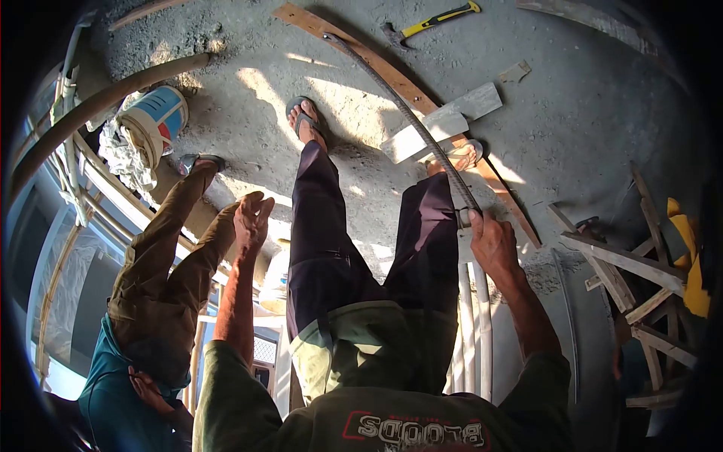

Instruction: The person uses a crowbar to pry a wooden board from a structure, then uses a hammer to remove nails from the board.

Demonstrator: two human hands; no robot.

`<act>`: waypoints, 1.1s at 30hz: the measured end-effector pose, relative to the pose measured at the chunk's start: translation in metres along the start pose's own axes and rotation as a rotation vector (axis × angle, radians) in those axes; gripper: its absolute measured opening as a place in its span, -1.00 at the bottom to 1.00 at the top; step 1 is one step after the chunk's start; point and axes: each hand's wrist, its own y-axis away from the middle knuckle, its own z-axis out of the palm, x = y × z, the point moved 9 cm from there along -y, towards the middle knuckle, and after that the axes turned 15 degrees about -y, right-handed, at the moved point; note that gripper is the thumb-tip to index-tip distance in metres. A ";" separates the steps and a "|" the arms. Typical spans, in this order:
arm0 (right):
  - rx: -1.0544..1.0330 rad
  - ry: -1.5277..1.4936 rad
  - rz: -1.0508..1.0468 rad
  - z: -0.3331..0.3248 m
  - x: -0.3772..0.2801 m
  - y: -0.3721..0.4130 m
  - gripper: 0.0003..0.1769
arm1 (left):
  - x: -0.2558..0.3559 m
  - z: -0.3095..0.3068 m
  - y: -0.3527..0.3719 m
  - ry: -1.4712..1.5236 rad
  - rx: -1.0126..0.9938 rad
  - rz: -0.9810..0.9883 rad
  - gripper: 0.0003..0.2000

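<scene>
Right hand [495, 242] had fingers clamped on a ribbed bar [407, 113], left hand [251, 222] had fingers curled, whether touching was unclear, green shirt [376, 350] read "BLOODS" upside down

The ribbed rod [413, 118] is dark grey, the far hammer [435, 22] yellow and black, the plank [399, 79] orange-brown. At left, the bucket [160, 117] is white, blue and red; near, the green shirt [324, 410] bears red and whitish lettering [422, 432].

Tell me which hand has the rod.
The wearer's right hand: it grips the near end of the rod. The left hand is raised well apart from it; the co-worker's hand is at their waist.
</scene>
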 end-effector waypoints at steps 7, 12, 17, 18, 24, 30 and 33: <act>0.006 0.073 0.077 0.009 0.067 -0.022 -0.56 | 0.002 0.029 -0.004 -0.063 -0.027 0.013 -0.48; 0.023 -0.020 0.002 0.040 0.118 -0.041 -0.58 | 0.053 0.037 0.005 -0.337 0.032 0.218 -0.58; 0.034 -0.103 -0.055 0.072 0.167 -0.061 -0.61 | 0.064 0.066 -0.010 -0.251 0.040 0.133 -0.66; 0.057 -0.127 -0.102 0.082 0.174 -0.066 -0.63 | 0.065 0.069 -0.014 -0.265 0.045 0.135 -0.66; 0.279 0.021 -0.357 0.106 0.233 -0.118 -0.74 | 0.108 0.140 -0.054 -0.290 0.002 0.146 -0.70; 0.166 -0.181 -0.283 0.140 0.275 -0.142 -0.74 | 0.127 0.214 -0.076 -0.175 -0.102 0.164 -0.63; 0.177 -0.192 -0.273 0.151 0.282 -0.146 -0.73 | 0.152 0.215 -0.070 -0.298 -0.102 0.225 -0.58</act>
